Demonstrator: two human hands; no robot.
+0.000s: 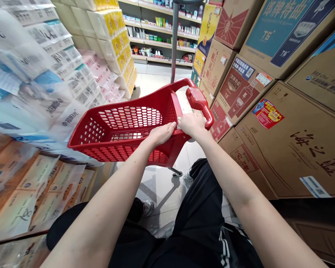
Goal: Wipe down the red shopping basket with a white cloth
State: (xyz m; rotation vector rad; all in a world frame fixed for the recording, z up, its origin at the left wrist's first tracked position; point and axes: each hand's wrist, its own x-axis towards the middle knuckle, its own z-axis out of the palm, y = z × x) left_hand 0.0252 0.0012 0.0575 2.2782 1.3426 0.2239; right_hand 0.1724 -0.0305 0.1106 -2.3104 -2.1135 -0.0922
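Contact with the red cart (134,150) is already made, my left hand (162,134) at its near rim (123,141), right hand (192,124) by the handle (197,97); whether either pinches, I can't tell.

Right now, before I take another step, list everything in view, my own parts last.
Shopping cart: one, red, centre
Handle: one, red, cart's right end
Caster: one visible, dark, below cart
Pole: one, grey, behind cart
White packs: many, left
Yellow-and-white packs: many, back left
Pink packs: several, left
Orange-and-cream packs: several, lower left
Cartons: many, mostly brown, right
Shelves: several, pale, back
Shelf goods: many, mixed colours, on shelves
Floor: one, pale tiles
Trousers: one pair, black, bottom
Shoes: two, pale, on floor
Left hand: one, bare, on cart's near rim
Right hand: one, bare, by handle
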